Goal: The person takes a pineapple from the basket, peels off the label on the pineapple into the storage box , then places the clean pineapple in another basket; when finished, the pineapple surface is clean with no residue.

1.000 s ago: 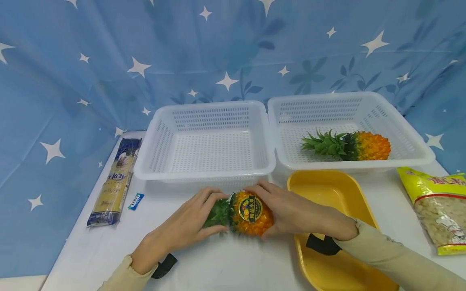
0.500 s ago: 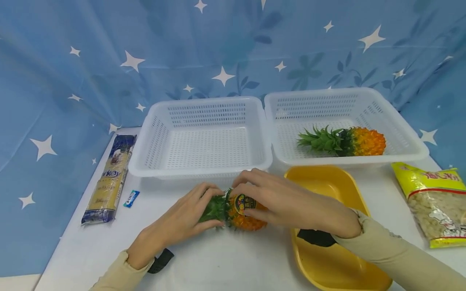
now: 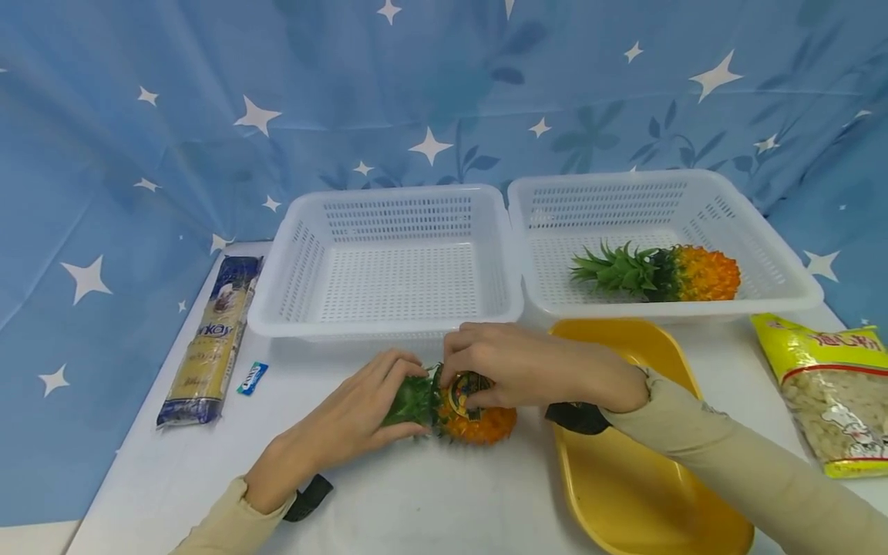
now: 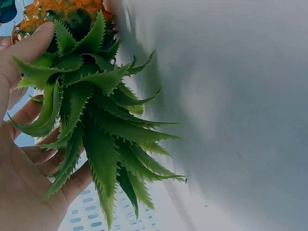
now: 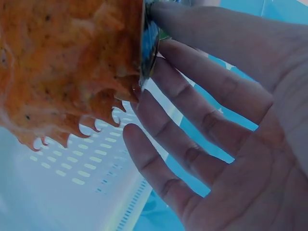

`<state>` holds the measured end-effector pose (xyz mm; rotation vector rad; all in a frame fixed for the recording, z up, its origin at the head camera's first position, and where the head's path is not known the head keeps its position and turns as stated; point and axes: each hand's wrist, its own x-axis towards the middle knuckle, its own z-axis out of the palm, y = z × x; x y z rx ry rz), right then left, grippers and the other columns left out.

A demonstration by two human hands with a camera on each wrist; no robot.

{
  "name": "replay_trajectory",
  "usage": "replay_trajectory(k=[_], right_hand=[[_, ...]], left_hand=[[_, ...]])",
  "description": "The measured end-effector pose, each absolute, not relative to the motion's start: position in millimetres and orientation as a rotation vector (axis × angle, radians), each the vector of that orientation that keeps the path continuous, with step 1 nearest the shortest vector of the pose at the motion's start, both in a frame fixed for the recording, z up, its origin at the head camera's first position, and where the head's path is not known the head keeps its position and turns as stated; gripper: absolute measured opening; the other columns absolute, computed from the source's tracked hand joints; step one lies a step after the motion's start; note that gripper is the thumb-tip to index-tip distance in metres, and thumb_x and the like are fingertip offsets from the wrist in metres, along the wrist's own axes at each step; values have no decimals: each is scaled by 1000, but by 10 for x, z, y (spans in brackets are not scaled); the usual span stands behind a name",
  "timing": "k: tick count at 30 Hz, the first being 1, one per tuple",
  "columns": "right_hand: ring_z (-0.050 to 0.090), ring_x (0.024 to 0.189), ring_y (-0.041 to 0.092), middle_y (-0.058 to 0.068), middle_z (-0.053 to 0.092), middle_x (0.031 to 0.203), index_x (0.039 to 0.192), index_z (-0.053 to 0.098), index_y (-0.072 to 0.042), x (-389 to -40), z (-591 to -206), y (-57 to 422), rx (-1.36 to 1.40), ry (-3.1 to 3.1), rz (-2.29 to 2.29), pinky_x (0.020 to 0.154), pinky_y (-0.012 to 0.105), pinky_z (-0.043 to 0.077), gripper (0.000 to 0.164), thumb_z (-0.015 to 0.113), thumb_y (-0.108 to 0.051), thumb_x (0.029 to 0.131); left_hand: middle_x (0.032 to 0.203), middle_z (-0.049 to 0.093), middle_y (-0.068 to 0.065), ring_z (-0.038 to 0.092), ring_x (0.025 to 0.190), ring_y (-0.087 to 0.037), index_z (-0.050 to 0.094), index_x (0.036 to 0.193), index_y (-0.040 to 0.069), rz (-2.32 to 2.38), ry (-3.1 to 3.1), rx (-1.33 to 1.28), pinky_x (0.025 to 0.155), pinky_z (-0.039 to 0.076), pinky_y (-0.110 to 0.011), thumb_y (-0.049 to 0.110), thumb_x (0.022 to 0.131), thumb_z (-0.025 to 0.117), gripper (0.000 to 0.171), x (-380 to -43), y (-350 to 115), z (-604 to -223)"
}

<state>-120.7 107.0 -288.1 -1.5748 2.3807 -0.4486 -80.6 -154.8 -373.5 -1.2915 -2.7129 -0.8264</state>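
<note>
A pineapple (image 3: 486,428) with an orange body and green leaves lies on its side on the white table, leaves to the left. My left hand (image 3: 364,405) grips it at the leafy crown (image 4: 101,120). In the left wrist view the thumb lies near where leaves meet body, with the other fingers behind. Over the body is my right hand (image 3: 509,366), its thumb and fingers pinching at the round dark sticker (image 3: 461,398). Seen in the right wrist view, the sticker (image 5: 150,38) stands edge-on by the thumb tip; the exact grip is partly hidden.
Two white perforated baskets (image 3: 395,330) stand behind; the right one holds another pineapple (image 3: 708,274). A yellow tub (image 3: 624,493) sits under the right forearm. Left are a pasta packet (image 3: 208,347) and a small blue wrapper (image 3: 252,378). A yellow-topped bag (image 3: 832,393) lies right.
My right hand has shifted left from the pineapple's rounded end onto its sticker, and its fingers have drawn in there. The left hand stays on the crown.
</note>
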Motion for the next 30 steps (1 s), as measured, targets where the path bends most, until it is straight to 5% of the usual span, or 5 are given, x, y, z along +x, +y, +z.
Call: replay_trajectory(k=[8, 30], right_hand=[[60, 95, 14, -4, 63, 98, 108, 81, -13, -1217, -2812, 1022, -1543, 2378, -398, 87, 29, 54, 24, 88, -19, 86], [61, 79, 8, -7, 60, 86, 87, 79, -20, -1059, -2767, 950, -1596, 2539, -272, 64, 17, 51, 10, 83, -12, 91]], left_hand=[[137, 55, -7, 56, 124, -20, 52, 134, 7, -825, -2745, -1272, 105, 51, -39, 40, 92, 81, 60, -787, -1539, -3729], [136, 55, -6, 56, 124, -19, 52, 130, 9, -821, -2770, -1249, 106, 50, -38, 40, 92, 81, 57, -756, -1556, -3745]])
